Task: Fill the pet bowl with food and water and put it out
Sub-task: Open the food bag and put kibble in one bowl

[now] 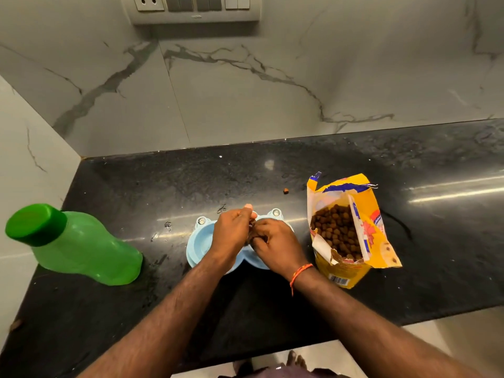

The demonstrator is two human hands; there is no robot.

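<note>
Kibble (336, 231) fills torn bag (351, 274); green bottle (81, 249) capped.

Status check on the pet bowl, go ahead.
Left hand and right hand together over the blue pet bowl, fingers curled on kibble. Food bag open at right. Green bottle capped, left. Nothing blocking.

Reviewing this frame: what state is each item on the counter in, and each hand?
green bottle: upright, capped.
pet bowl: on counter, left well looks empty.
food bag: torn open, kibble inside.
stray kibble: loose on counter.
left hand: fingers curled over bowl.
right hand: curled, seemingly holding kibble.
</note>
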